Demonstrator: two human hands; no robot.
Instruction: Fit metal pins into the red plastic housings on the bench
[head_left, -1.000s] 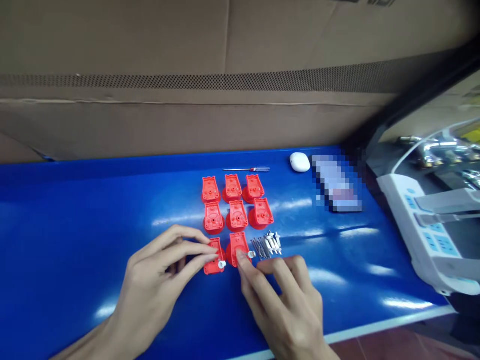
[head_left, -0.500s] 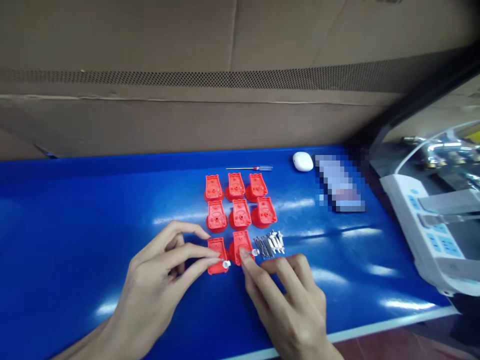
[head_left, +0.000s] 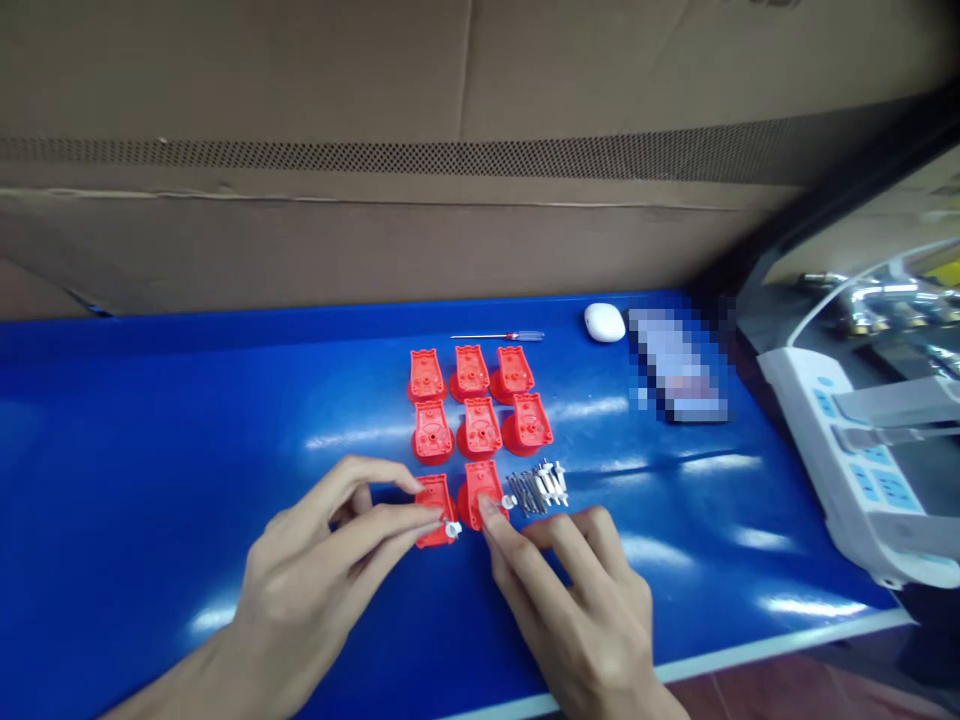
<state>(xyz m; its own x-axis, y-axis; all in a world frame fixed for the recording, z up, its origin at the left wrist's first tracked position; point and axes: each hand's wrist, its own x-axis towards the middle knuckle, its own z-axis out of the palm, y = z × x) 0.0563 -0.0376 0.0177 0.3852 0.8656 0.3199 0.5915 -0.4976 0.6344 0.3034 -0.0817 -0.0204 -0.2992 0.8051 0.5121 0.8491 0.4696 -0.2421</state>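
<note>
Rising beyond my left grip (head_left: pixel 322 565) and right grip (head_left: pixel 577 590) was a brown cardboard wall (head_left: pixel 300 85); beneath both spread the blue worktop (head_left: pixel 150 450). Well to the right of my right grip sat a white power strip (head_left: pixel 832 500); nearer, ahead and right of that grip, lay a flat pixelated object (head_left: pixel 679 365). Six red housings (head_left: pixel 478 425) stood in two rows of three ahead of my grips. The left housing (head_left: pixel 432 490) was at my left grip, the right housing (head_left: pixel 480 475) under my right. Farther ahead were a rounded white case (head_left: pixel 604 322) and a screwdriver (head_left: pixel 529 336). White pegs (head_left: pixel 553 483) and dark pins (head_left: pixel 528 492) lay bunched just beyond my right grip. My left grip was drawn nearly together, thumb and forefinger pinching a white-ended piece (head_left: pixel 453 530) by its housing's near right corner. My right grip was bent low beside another white piece (head_left: pixel 510 502), at that housing's right edge; whether I had hold of it, I could not tell.
</note>
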